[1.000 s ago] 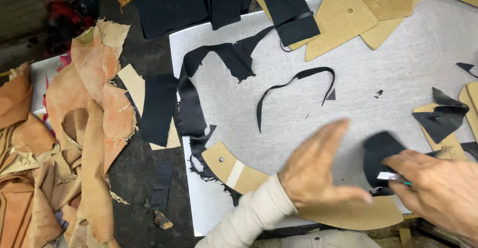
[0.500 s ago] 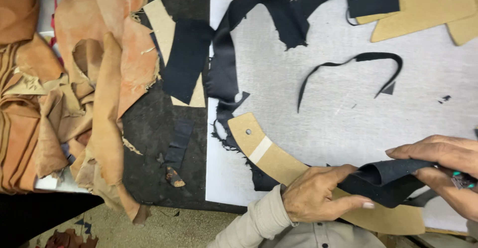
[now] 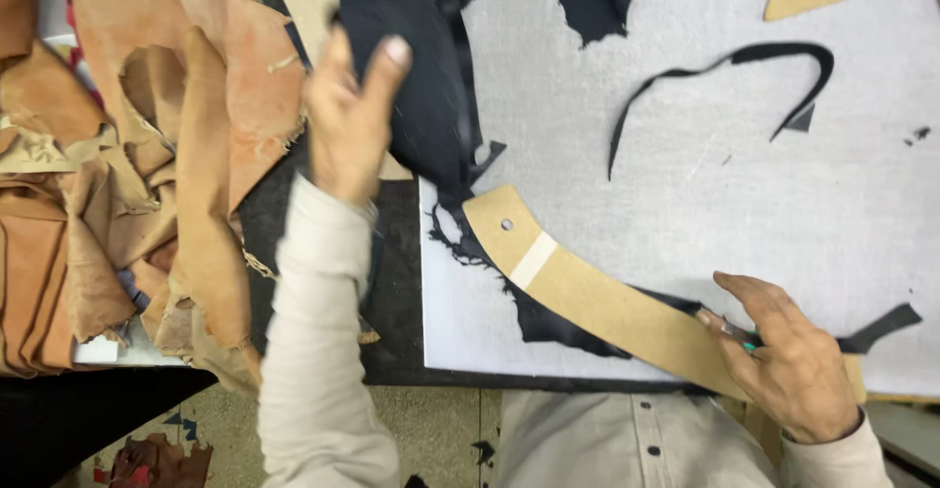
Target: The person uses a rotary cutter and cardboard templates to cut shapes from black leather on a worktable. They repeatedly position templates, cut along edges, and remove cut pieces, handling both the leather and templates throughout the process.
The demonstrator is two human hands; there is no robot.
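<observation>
One pale grey felt-like cutting board (image 3: pixel 705 204) fills the right of the view and serves as the landmark. Left of it, off its edge, lies one heap of tan and orange leather scraps (image 3: pixel 147 165), too tangled to count. On the board's near edge rests one long curved tan cardboard pattern (image 3: pixel 597 302) with a punched hole and a white tape band, lying over a ragged black leather piece (image 3: pixel 548 326). Toward the board's far side lies one thin curled black leather strip (image 3: pixel 725 77); more black offcuts and a second tan card shape run out of view at its far edge.

The left hand (image 3: pixel 348 121), over the board's left edge, has fingers curled shut around one dark crumpled black leather piece (image 3: pixel 421 87), lifted clear. The right hand (image 3: pixel 783 361), at the board's near right corner, presses the pattern's end down, fingers drawn together around a small green-tipped tool (image 3: pixel 746 341), mostly hidden.
</observation>
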